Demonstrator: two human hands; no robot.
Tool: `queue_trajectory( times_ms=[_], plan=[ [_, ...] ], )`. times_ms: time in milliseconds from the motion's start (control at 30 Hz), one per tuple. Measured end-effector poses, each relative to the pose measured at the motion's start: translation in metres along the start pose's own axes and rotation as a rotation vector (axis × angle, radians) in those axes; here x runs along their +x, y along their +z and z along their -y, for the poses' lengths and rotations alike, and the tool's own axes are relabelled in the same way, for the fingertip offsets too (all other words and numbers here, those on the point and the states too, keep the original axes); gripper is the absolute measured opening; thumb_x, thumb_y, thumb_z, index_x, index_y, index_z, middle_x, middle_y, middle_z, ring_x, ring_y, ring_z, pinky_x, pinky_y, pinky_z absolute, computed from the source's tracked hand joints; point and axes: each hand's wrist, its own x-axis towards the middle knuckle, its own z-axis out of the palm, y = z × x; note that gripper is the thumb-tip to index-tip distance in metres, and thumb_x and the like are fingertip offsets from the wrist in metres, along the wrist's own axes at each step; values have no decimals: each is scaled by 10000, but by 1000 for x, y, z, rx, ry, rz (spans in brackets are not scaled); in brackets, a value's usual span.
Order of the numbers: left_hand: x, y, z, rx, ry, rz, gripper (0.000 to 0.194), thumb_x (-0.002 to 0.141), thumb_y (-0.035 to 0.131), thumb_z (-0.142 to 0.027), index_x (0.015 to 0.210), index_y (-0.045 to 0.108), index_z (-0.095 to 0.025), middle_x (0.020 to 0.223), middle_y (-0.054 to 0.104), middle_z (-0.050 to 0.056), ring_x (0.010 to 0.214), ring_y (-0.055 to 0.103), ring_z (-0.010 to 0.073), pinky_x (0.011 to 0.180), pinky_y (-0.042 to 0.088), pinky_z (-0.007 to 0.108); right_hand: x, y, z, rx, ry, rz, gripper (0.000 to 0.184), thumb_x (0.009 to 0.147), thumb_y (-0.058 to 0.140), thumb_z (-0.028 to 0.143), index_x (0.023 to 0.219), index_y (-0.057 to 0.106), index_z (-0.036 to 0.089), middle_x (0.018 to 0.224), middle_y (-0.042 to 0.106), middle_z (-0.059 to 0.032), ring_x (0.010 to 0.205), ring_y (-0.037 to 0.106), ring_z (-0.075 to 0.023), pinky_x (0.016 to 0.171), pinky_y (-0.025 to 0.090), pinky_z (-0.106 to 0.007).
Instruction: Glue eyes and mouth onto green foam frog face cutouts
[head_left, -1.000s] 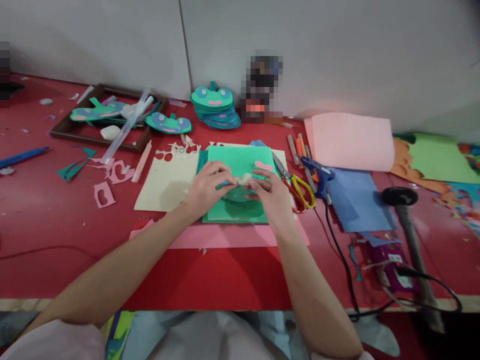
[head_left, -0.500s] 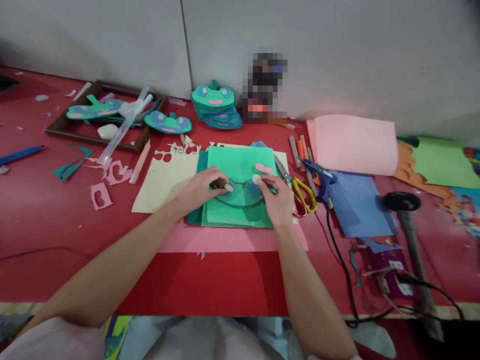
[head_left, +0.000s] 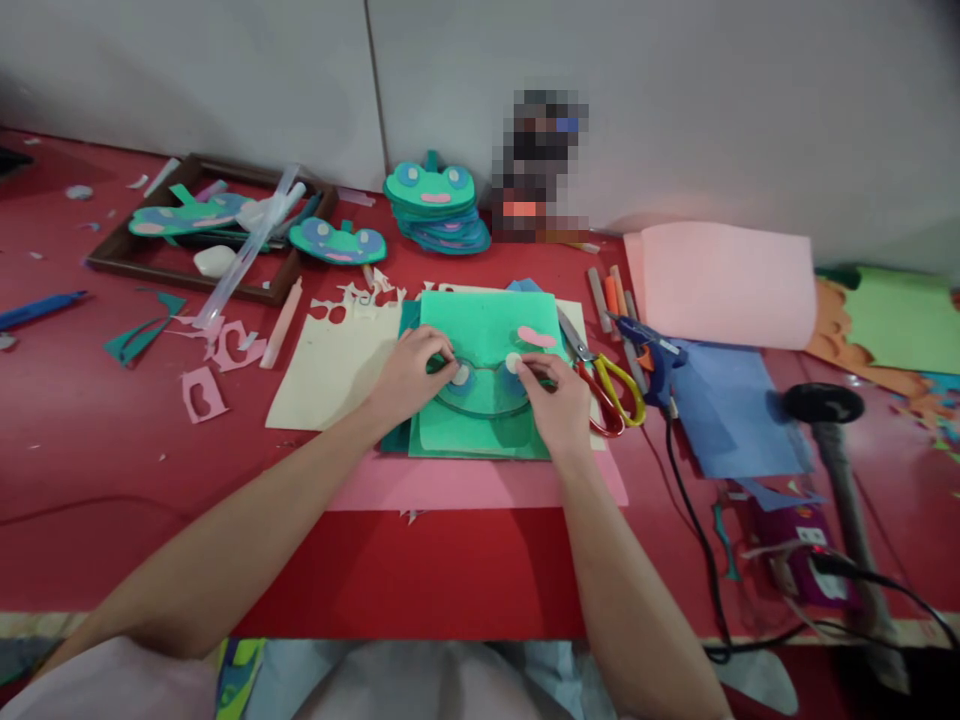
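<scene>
A green frog-face cutout (head_left: 487, 398) with blue eye circles lies on a stack of green foam sheets (head_left: 484, 322). My left hand (head_left: 415, 372) pinches a small white disc (head_left: 460, 375) over the left blue circle. At the right blue circle, my right hand (head_left: 556, 395) has thumb and finger closed on another white disc (head_left: 513, 362). A pink mouth-shaped piece (head_left: 537, 337) rests on the green sheet just above my right hand. Beneath the stack are a cream sheet (head_left: 322, 380) with cut holes and a pink sheet (head_left: 450, 487).
Finished frog faces (head_left: 431, 190) are piled by the wall. A brown wooden frame (head_left: 112, 262) holds tools at the left. Scissors (head_left: 611, 385) and a blue glue gun (head_left: 656, 358) lie at the right, with a cord running to a purple power box (head_left: 806, 560).
My hands have moved apart, from together over the cutout to one at each blue circle. Each now holds a white disc against its circle.
</scene>
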Motion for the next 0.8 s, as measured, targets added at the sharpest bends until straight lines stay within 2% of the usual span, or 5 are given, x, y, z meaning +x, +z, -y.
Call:
queue_trajectory(
  times_ms=[233,333,467,633,800],
  plan=[
    [0,0,-1,-19,-18,-22,158,776,558,-168,645,471,-185,866,586,7,873,549,144,855,404,327,0,-4,-1,-81,-10,7,236,760,604,409,845,655,196,825,648,-35,732,585,-143,712,467,-296],
    [-1,0,-1,-16,-18,-38,160,770,561,-166,637,474,-183,850,589,7,861,550,143,854,407,327,-1,-4,0,-101,2,-8,237,760,602,414,854,665,205,749,610,-14,663,551,-125,640,451,-269],
    [-2,2,-2,21,-4,-36,163,770,564,-169,639,468,-184,861,592,8,861,550,145,853,405,330,-3,-4,2,21,68,35,231,765,597,401,879,640,205,703,645,-10,681,607,-145,619,458,-266],
    [-3,3,-2,70,38,-46,147,773,573,-171,662,479,-190,862,590,15,868,545,156,836,402,338,-4,-5,5,167,58,52,192,763,600,360,878,627,209,904,706,-42,880,652,-182,708,499,-293],
    [-2,3,0,53,36,-56,146,771,578,-170,664,482,-191,872,589,16,871,551,153,838,402,334,-3,-6,5,178,120,-27,252,767,578,438,826,648,204,826,703,-40,791,655,-185,619,517,-296]
  ],
)
